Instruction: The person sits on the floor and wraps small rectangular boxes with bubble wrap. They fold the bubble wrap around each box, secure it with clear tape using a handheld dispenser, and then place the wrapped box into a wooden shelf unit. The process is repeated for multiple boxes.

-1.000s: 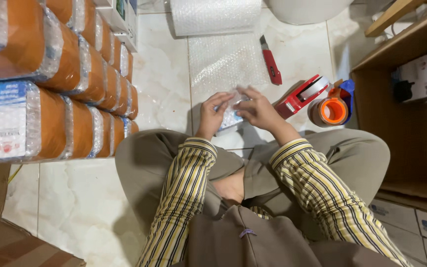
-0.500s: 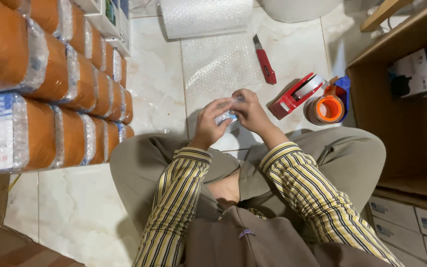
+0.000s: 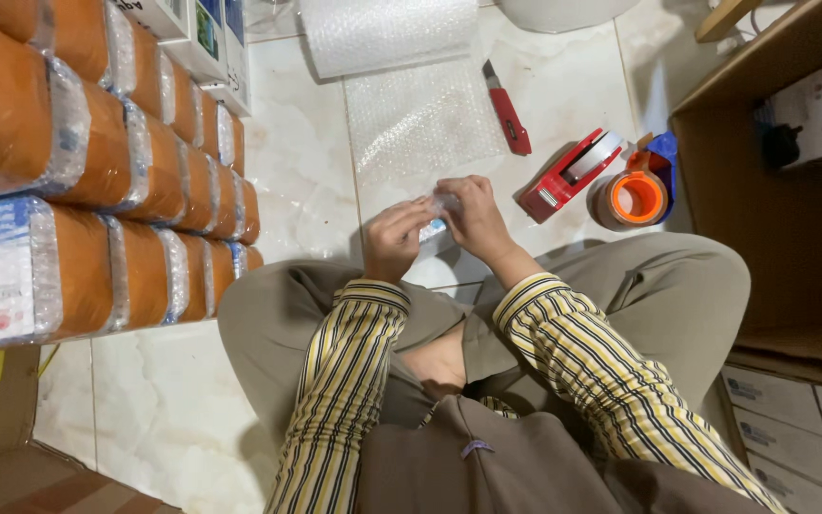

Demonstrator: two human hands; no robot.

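I sit cross-legged on a pale tiled floor in striped sleeves. My left hand (image 3: 394, 238) and my right hand (image 3: 473, 217) meet over my lap, both closed on a small item wrapped in bubble wrap (image 3: 438, 215), mostly hidden by the fingers. A sheet of bubble wrap (image 3: 420, 119) lies flat on the floor just beyond my hands, running from a bubble wrap roll (image 3: 387, 30) at the top.
A red utility knife (image 3: 507, 109) lies right of the sheet. A red tape dispenser (image 3: 568, 173) and an orange tape roll (image 3: 633, 199) sit at the right. Stacked orange wrapped packages (image 3: 97, 190) fill the left. A wooden shelf (image 3: 792, 190) with boxes stands at the right.
My hands have stayed together on the small wrapped item, the fingers shifting slightly. The view has drifted a little.
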